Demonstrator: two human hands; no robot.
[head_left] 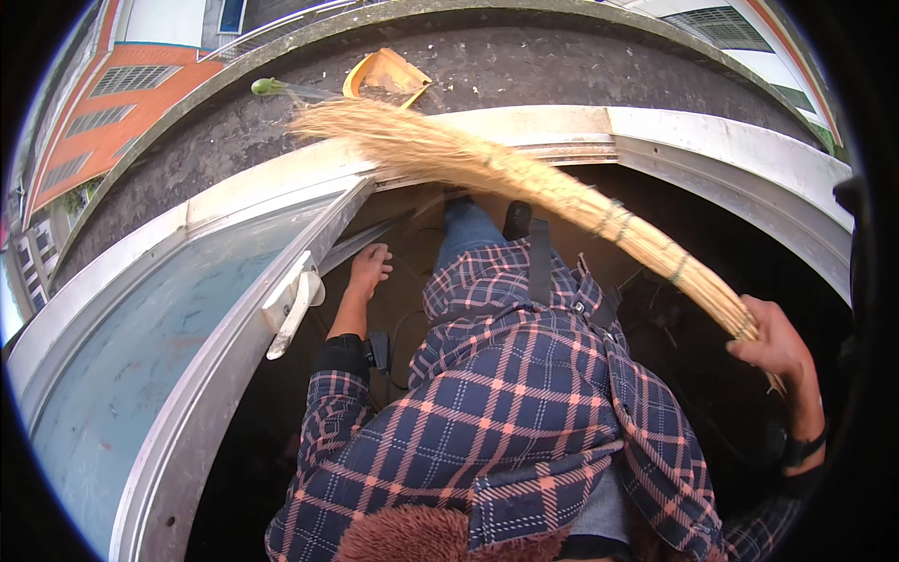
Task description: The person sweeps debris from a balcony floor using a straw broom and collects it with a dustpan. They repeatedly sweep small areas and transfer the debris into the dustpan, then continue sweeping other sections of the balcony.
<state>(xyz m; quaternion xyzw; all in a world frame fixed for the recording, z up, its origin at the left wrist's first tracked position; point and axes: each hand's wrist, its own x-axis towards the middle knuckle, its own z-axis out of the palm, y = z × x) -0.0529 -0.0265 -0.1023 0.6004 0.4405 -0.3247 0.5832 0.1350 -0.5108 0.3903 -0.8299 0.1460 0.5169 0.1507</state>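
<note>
My right hand (775, 339) is closed round the thin end of a straw broom (599, 215), a bundle of pale stalks tied with several dark bindings. The broom slants up and leftward across the view, its frayed bristles spreading over the white window frame (543, 122) and the dark ledge outside. My left hand (372, 269) hangs low beside the window sash, fingers loosely bent and apparently holding nothing. Close to it is a white window handle (298, 304) on the inward-swung sash. Beyond the bristle tips lies a yellow dustpan (398, 70).
A blue-tinted glass pane (159, 318) fills the sash on the left. Outside, the rough dark ledge (524, 70) ends at a raised grey rim, with a clear bottle with a green cap (269, 87) lying on it. An orange and white building (131, 103) stands beyond.
</note>
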